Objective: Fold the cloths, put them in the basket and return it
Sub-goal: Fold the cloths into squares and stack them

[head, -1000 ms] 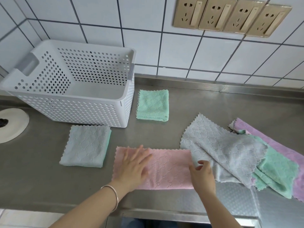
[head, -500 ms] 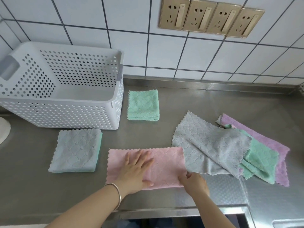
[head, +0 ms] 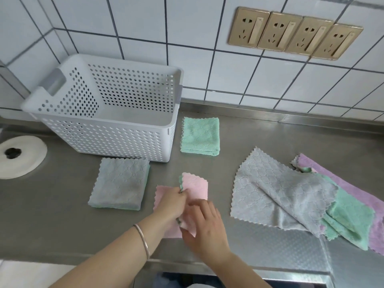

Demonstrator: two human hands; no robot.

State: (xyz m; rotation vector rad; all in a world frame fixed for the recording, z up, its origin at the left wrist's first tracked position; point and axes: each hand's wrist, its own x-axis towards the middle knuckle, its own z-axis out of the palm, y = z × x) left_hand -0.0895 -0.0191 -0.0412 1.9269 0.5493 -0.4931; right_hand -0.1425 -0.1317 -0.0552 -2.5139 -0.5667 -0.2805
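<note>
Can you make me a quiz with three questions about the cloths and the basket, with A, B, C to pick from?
1. Where is the folded green cloth?
A. inside the basket
B. on the counter beside the basket
C. on top of the grey pile

2. How many gold sockets are on the wall?
A. two
B. four
C. six

3. What is in the white basket right now?
A. nothing
B. a pink cloth
C. a plate

Answers:
1 B, it lies flat on the steel counter just right of the basket.
2 B, four sit in a row on the tiles.
3 A, its bottom is bare; both hands, left hand and right hand, hold the pink cloth on the counter.
</note>
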